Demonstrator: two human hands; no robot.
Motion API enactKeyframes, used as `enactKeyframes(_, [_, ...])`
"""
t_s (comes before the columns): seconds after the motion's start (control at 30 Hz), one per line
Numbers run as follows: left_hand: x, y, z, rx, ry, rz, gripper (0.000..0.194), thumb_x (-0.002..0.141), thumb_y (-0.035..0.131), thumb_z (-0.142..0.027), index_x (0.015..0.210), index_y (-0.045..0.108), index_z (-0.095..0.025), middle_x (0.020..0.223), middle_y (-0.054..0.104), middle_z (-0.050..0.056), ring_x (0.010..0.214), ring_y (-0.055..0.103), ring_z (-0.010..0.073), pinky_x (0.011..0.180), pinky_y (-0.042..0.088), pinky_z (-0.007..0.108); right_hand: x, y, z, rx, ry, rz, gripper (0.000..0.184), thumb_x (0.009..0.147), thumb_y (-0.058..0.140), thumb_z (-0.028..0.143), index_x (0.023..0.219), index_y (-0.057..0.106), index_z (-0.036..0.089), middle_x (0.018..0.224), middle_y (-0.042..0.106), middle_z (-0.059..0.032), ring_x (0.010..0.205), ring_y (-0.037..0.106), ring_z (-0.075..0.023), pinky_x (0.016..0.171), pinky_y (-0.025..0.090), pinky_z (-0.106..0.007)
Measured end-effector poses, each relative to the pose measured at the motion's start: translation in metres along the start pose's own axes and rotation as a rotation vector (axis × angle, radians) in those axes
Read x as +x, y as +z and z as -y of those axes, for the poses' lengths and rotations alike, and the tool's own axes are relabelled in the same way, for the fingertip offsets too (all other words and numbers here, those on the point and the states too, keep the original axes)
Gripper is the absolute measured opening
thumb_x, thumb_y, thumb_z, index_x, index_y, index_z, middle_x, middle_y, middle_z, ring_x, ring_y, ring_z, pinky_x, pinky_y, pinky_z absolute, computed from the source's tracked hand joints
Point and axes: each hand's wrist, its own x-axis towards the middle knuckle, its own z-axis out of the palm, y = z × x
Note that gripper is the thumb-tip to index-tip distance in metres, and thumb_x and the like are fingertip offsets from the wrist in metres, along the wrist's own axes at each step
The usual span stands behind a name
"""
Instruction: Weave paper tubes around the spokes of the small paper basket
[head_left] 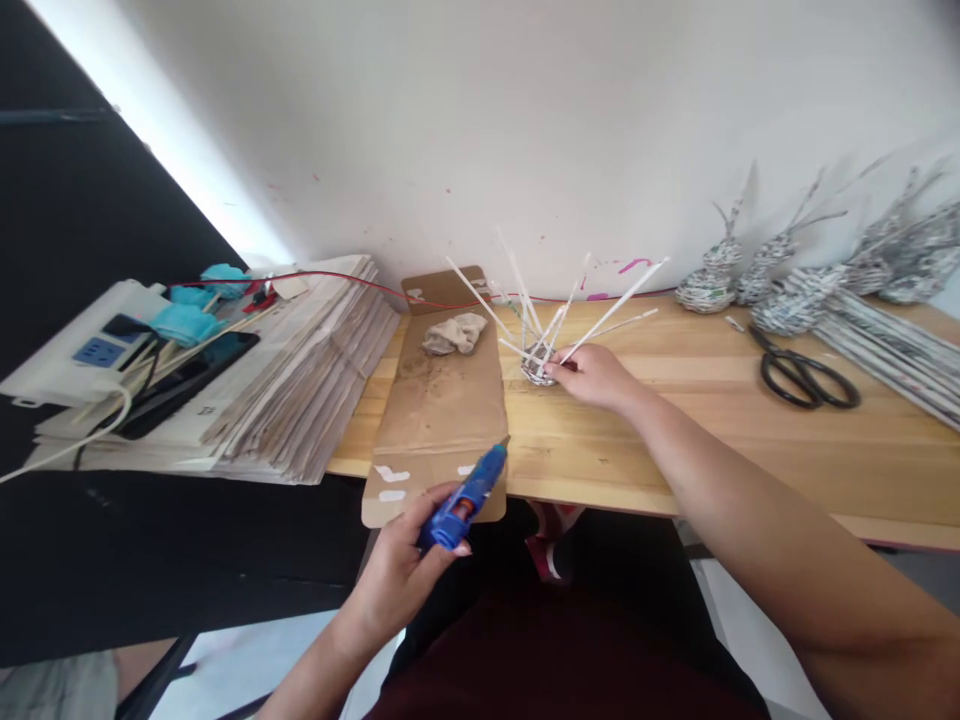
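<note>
My left hand [409, 565] is closed round a blue glue gun [471, 497], held in front of the table edge with its nozzle pointing up and to the right. On the wooden table my right hand [592, 375] pinches the side of a small woven paper basket [535, 368]. Several rolled paper sticks [615, 310] fan upward and outward from that basket. Left of it lies a flattened piece of brown cardboard [442, 400] with dark smudges, and a crumpled beige cloth [454, 334] rests on its far part.
A tall stack of paper [300, 370] stands left, bearing a white power strip [97, 345], a black phone [191, 385] and blue crumpled pieces [187, 322]. At right are black scissors [806, 380], several woven paper gourds [709, 285] and a bundle of paper sticks [892, 355]. A red wire [337, 274] runs along the wall.
</note>
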Motion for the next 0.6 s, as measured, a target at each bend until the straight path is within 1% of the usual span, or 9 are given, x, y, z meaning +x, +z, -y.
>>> enactKeyframes(0.03, [0.002,0.0,0.003,0.011,0.001,-0.001,0.046,0.084,0.064,-0.043,0.128,0.061,-0.027,0.106,0.074,0.007,0.089,0.072,0.0243,0.084,0.057,0.036,0.0,0.0,0.0,0.002,0.004,0.001,0.025,0.087,0.056,0.034,0.079,0.075,0.02,0.061,0.063,-0.0005,0.056,0.051,-0.0141,0.058,0.032,-0.026])
enactKeyframes(0.07, [0.004,-0.003,0.007,0.019,-0.005,-0.026,0.046,0.085,0.064,-0.042,0.127,0.061,-0.027,0.106,0.074,0.007,0.089,0.072,0.0239,0.085,0.057,0.036,0.0,0.0,-0.001,0.004,0.006,0.003,0.026,0.087,0.056,0.035,0.078,0.075,0.02,0.06,0.062,-0.0003,0.056,0.051,-0.0142,0.058,0.032,-0.026])
enactKeyframes(0.17, [0.008,-0.02,0.021,0.052,-0.077,-0.168,0.045,0.086,0.061,-0.044,0.127,0.06,-0.025,0.099,0.075,0.005,0.085,0.072,0.023,0.083,0.057,0.034,0.001,0.001,-0.001,-0.001,-0.001,0.006,0.026,0.087,0.056,0.035,0.077,0.075,0.02,0.057,0.06,0.0001,0.055,0.05,-0.0146,0.059,0.033,-0.026])
enactKeyframes(0.3, [0.008,-0.042,0.037,0.16,-0.157,-0.286,0.046,0.085,0.06,-0.051,0.121,0.063,-0.022,0.086,0.074,0.003,0.081,0.071,0.0238,0.079,0.056,0.034,0.001,0.001,-0.001,0.005,0.005,-0.006,0.025,0.087,0.056,0.034,0.078,0.075,0.021,0.058,0.06,0.0004,0.056,0.05,-0.0145,0.059,0.033,-0.026])
enactKeyframes(0.4, [0.005,-0.052,0.038,0.219,-0.201,-0.35,0.047,0.082,0.061,-0.054,0.117,0.064,-0.023,0.083,0.073,0.003,0.08,0.071,0.0251,0.074,0.056,0.033,0.0,0.0,0.001,0.016,0.024,0.008,0.025,0.087,0.055,0.035,0.081,0.075,0.021,0.06,0.06,0.0006,0.056,0.05,-0.0143,0.059,0.033,-0.026])
enactKeyframes(0.47, [0.001,-0.053,0.031,0.2,-0.232,-0.389,0.047,0.08,0.062,-0.056,0.115,0.065,-0.025,0.077,0.071,0.002,0.075,0.069,0.0253,0.067,0.055,0.032,0.0,0.0,0.002,0.019,0.031,0.017,0.026,0.087,0.055,0.035,0.08,0.075,0.02,0.06,0.06,0.0003,0.057,0.05,-0.0143,0.06,0.032,-0.026])
enactKeyframes(0.53, [-0.003,-0.047,0.02,0.121,-0.244,-0.366,0.044,0.08,0.061,-0.058,0.109,0.068,-0.025,0.069,0.066,0.002,0.067,0.066,0.0245,0.061,0.052,0.032,0.0,-0.001,0.002,0.019,0.033,0.023,0.028,0.087,0.055,0.036,0.078,0.075,0.019,0.06,0.06,-0.0001,0.057,0.049,-0.0142,0.06,0.031,-0.026])
enactKeyframes(0.6, [-0.005,-0.035,0.004,-0.045,-0.217,-0.238,0.044,0.084,0.054,-0.061,0.098,0.07,-0.022,0.064,0.061,0.003,0.059,0.059,0.0218,0.056,0.049,0.032,0.0,-0.001,0.003,0.023,0.032,0.029,0.029,0.087,0.055,0.036,0.077,0.075,0.018,0.06,0.06,-0.0005,0.058,0.049,-0.014,0.06,0.031,-0.027])
